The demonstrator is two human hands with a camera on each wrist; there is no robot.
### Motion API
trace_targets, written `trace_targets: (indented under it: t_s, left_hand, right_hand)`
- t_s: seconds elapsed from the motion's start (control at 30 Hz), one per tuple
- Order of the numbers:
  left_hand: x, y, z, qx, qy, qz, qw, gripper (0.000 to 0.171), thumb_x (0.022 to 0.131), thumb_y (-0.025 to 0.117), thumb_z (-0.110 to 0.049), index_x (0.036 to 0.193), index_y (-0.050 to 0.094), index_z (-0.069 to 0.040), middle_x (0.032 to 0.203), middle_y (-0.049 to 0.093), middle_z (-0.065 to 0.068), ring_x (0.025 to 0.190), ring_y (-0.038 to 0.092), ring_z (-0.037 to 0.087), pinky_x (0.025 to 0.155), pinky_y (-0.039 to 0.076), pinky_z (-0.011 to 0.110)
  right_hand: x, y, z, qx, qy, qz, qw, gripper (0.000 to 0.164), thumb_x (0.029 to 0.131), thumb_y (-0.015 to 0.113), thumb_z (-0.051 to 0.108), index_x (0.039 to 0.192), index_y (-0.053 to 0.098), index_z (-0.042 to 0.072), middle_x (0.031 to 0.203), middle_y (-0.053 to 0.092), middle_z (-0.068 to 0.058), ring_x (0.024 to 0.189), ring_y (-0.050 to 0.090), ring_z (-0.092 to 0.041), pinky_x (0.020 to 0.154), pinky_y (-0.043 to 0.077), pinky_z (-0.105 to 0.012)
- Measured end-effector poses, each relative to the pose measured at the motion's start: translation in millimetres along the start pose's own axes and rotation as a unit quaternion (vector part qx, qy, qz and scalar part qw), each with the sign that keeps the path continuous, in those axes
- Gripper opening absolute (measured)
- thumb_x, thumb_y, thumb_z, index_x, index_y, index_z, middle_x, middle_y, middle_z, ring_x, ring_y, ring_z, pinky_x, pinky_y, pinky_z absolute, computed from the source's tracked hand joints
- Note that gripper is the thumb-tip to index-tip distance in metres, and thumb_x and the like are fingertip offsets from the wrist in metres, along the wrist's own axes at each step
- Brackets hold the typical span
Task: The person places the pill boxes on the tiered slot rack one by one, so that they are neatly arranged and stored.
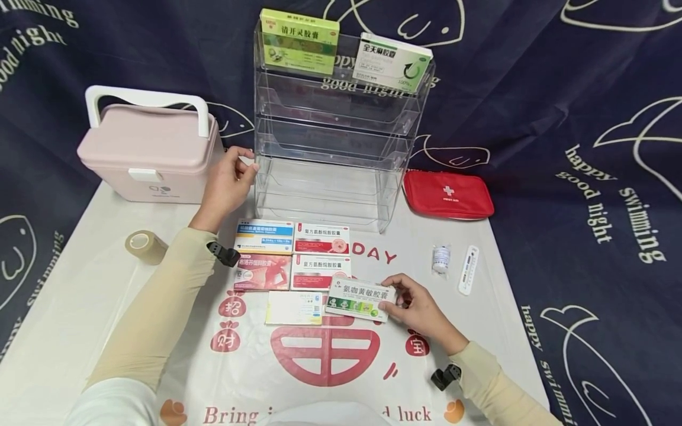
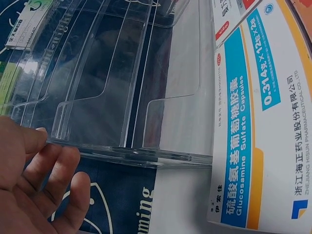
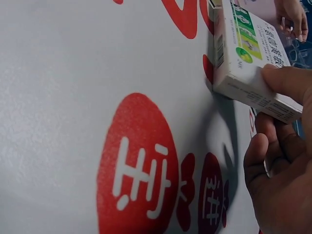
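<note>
My left hand [image 1: 242, 171] reaches to the left edge of a clear tiered rack [image 1: 330, 148]. In the left wrist view its thumb [image 2: 34, 139] touches the rack [image 2: 122, 73] while the fingers stay fairly straight. My right hand [image 1: 396, 299] pinches the right end of a white-and-green medicine box [image 1: 359, 299], lifted slightly off the sheet. The right wrist view shows that box [image 3: 243, 53] tilted up in my right hand [image 3: 278, 146]. Two boxes, green [image 1: 299, 40] and white [image 1: 391, 62], stand on the rack's top tier.
Several medicine boxes lie in front of the rack, among them a blue-and-white one [image 1: 264, 235] [image 2: 258, 136] and a pale one [image 1: 293, 307]. A pink case [image 1: 151, 151] and tape roll [image 1: 142, 244] sit left. A red pouch [image 1: 447, 194], small bottle [image 1: 441, 258] and thermometer [image 1: 469, 269] lie right.
</note>
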State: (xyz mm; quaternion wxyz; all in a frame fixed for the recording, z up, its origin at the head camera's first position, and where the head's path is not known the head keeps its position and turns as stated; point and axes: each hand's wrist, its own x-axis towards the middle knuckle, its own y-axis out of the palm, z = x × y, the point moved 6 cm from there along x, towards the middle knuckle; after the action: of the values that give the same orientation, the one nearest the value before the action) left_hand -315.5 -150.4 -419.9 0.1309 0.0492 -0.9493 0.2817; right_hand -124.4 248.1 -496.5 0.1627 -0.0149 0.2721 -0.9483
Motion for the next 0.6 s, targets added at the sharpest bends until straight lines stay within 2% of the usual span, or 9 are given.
trace_targets:
  t_s: [0.1,0.23,0.37,0.5,0.6]
  left_hand:
    - [0.6,0.1,-0.2,-0.002,0.001,0.0,1.0,0.024,0.103,0.06,-0.016,0.125,0.058,-0.005,0.085,0.064,0.012,0.071,0.053,0.021,0.063,0.038,0.027]
    - [1.3,0.6,-0.2,-0.001,0.001,0.001,1.0,0.024,0.103,0.06,-0.017,0.124,0.058,-0.005,0.084,0.064,0.012,0.07,0.053,0.02,0.063,0.038,0.026]
    - [1.0,1.5,-0.2,-0.001,0.0,0.003,1.0,0.024,0.103,0.061,-0.016,0.124,0.058,-0.005,0.084,0.063,0.012,0.071,0.053,0.02,0.063,0.039,0.027]
    - [0.2,1.7,0.0,0.0,-0.002,0.004,1.0,0.024,0.103,0.061,-0.016,0.125,0.057,-0.005,0.085,0.063,0.011,0.071,0.054,0.021,0.063,0.039,0.029]
    - [-0.5,1.5,0.0,0.001,-0.003,0.005,1.0,0.024,0.103,0.061,-0.016,0.125,0.057,-0.006,0.085,0.063,0.011,0.071,0.054,0.021,0.063,0.04,0.03]
  right_hand:
    - [0.4,0.1,3.7,0.009,0.005,0.001,1.0,0.035,0.088,0.077,-0.003,0.12,0.062,0.002,0.096,0.063,-0.013,0.068,0.05,-0.029,0.058,0.043,-0.028]
    - [0.4,1.5,-12.7,0.027,0.001,-0.009,1.0,0.033,0.091,0.076,0.003,0.121,0.063,0.008,0.099,0.064,-0.01,0.068,0.05,-0.026,0.059,0.043,-0.027]
    - [-1.6,1.3,-16.6,0.037,-0.002,-0.02,0.999,0.032,0.091,0.078,0.01,0.119,0.063,0.015,0.099,0.063,-0.004,0.07,0.05,-0.023,0.061,0.043,-0.027]
    - [-2.5,0.9,-14.8,0.028,0.003,-0.036,0.999,0.032,0.091,0.078,0.005,0.118,0.064,0.016,0.093,0.061,-0.003,0.07,0.049,-0.024,0.06,0.041,-0.027]
    - [-3.0,0.0,-4.2,0.023,0.0,-0.045,0.999,0.032,0.089,0.077,-0.001,0.116,0.064,0.012,0.087,0.058,-0.004,0.069,0.048,-0.026,0.06,0.04,-0.027]
